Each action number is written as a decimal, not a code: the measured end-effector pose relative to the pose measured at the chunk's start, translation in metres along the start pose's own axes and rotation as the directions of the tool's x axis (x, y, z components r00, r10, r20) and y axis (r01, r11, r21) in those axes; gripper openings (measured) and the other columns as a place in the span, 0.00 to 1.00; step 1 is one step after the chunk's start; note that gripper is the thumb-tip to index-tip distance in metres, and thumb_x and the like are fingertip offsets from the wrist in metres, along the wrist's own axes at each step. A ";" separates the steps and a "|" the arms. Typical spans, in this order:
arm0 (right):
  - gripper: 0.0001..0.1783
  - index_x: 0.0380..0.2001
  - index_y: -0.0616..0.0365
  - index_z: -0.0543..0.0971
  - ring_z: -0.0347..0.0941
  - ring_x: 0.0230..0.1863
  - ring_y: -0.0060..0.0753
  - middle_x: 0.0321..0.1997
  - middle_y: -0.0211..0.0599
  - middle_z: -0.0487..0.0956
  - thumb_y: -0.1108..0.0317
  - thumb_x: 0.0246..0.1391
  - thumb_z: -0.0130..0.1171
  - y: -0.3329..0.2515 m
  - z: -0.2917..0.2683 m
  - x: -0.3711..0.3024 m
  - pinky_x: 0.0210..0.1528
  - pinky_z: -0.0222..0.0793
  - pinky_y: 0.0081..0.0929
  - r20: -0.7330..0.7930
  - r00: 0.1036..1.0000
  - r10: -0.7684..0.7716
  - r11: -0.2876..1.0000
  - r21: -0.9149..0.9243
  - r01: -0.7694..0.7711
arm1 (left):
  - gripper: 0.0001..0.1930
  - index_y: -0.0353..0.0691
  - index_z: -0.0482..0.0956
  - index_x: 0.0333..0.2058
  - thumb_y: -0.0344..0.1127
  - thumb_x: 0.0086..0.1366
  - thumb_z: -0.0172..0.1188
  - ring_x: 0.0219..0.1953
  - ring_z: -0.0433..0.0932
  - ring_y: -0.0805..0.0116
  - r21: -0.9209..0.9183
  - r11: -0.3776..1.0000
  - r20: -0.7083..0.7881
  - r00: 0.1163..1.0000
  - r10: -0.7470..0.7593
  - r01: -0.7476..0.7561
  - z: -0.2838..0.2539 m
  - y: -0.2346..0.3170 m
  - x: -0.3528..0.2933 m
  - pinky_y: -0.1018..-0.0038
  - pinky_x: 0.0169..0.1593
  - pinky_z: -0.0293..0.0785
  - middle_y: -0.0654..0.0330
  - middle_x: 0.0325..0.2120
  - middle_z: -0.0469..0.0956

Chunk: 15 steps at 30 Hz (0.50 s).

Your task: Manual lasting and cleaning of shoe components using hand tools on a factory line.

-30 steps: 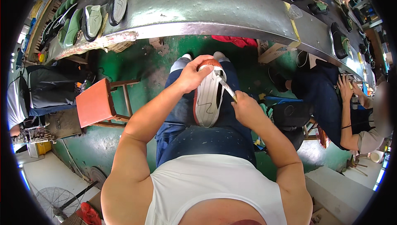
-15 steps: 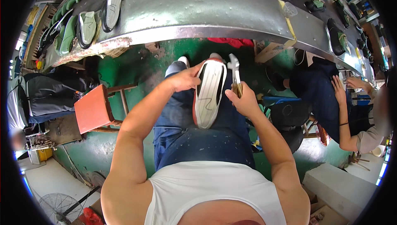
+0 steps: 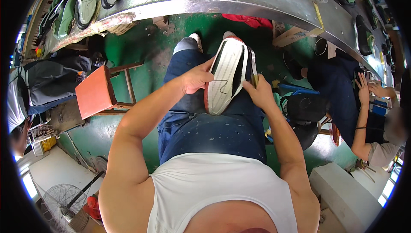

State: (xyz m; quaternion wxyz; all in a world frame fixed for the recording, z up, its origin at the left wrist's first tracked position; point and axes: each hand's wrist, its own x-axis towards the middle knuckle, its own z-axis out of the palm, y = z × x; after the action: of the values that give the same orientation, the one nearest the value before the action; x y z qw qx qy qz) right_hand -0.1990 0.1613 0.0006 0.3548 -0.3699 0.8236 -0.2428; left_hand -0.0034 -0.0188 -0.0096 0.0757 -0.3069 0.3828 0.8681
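A shoe upper on a last (image 3: 224, 76) lies bottom up across my thighs, its toe end pointing away from me. Pale grey covers the bottom, with a dark curved line drawn on it; red shows along the left side, and black lies inside the white rim. My left hand (image 3: 198, 79) grips the shoe's left edge, thumb on top. At the opposite edge, my right hand (image 3: 260, 92) is closed around metal pincers (image 3: 255, 78), whose slim head lies along the white rim. Whether the jaws bite the edge cannot be made out.
A metal-edged workbench (image 3: 205, 4) runs across the far side, bearing several shoe parts at both ends. An orange-red stool (image 3: 95, 91) stands on my left. To my right sits another person (image 3: 366, 104). A fan (image 3: 60, 201) is at lower left.
My right hand has brought the pincers in against the shoe's right rim. The shoe has tilted, its far end leaning right. The whole view has shifted, with the bench higher in it.
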 end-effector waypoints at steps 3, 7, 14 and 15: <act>0.23 0.50 0.63 0.74 0.77 0.44 0.60 0.40 0.56 0.80 0.58 0.59 0.59 0.007 -0.025 -0.023 0.47 0.71 0.46 0.159 0.987 0.014 1.000 0.001 -0.015 | 0.50 0.46 0.46 0.73 0.20 0.51 0.54 0.70 0.59 0.56 0.194 0.943 -0.004 0.961 0.277 -0.271 0.001 -0.041 0.001 0.68 0.71 0.53 0.51 0.67 0.62; 0.24 0.56 0.64 0.72 0.76 0.47 0.57 0.41 0.53 0.78 0.64 0.60 0.58 -0.006 -0.039 -0.038 0.50 0.71 0.43 0.314 0.883 -0.349 0.902 -0.143 0.407 | 0.51 0.44 0.42 0.74 0.23 0.52 0.58 0.71 0.55 0.62 0.437 0.843 -0.130 0.905 0.404 -0.313 -0.001 -0.074 0.002 0.68 0.72 0.49 0.49 0.69 0.55; 0.20 0.51 0.63 0.75 0.77 0.42 0.46 0.33 0.42 0.77 0.70 0.53 0.58 -0.032 -0.041 -0.019 0.46 0.72 0.39 0.239 0.704 -0.669 0.451 -0.622 0.640 | 0.57 0.46 0.38 0.74 0.19 0.52 0.65 0.70 0.54 0.66 0.295 0.903 -0.027 0.942 0.334 -0.312 0.017 -0.049 -0.008 0.69 0.72 0.50 0.57 0.69 0.56; 0.18 0.47 0.62 0.75 0.77 0.41 0.44 0.33 0.40 0.76 0.71 0.52 0.58 -0.038 -0.043 -0.016 0.44 0.73 0.40 0.338 0.703 -0.625 0.435 -0.598 0.674 | 0.58 0.46 0.37 0.74 0.19 0.51 0.67 0.70 0.55 0.66 0.370 0.882 -0.032 0.945 0.324 -0.290 0.018 -0.046 -0.009 0.69 0.72 0.50 0.57 0.69 0.56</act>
State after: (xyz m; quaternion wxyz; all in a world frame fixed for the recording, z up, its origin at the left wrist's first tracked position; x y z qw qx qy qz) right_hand -0.2081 0.1568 0.0596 0.0982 -0.7676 0.6328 -0.0264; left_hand 0.0119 0.0270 -0.0234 -0.0257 -0.2632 0.5823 0.7687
